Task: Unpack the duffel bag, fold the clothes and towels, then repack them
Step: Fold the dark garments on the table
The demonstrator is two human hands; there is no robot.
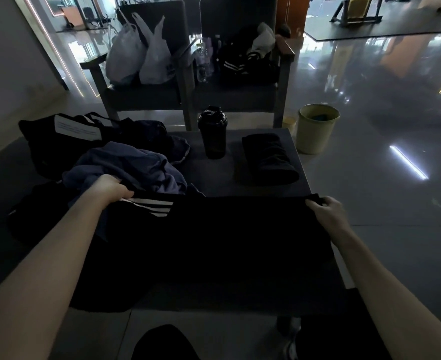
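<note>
A: Why is the black striped garment (227,242) pulled out so wide?

B: To get it flat for folding, I'd judge. It lies across the near part of the surface (214,178). The left hand (112,189) grips its far left corner, fingers curled over the cloth just above the white stripes. The right hand (326,209) pinches the far right corner, so the top edge runs taut between them.

A: And the rest?

B: The blue clothes (125,165) lie heaped just beyond the left hand, unfolded, in front of the duffel bag (45,141), which sags at the far left. A rolled dark item (268,158) lies well clear on the right, probably a finished piece set aside. A shaker bottle (212,132) stands upright between it and the heap.

A: So the folding is early?

B: It looks so.
</note>
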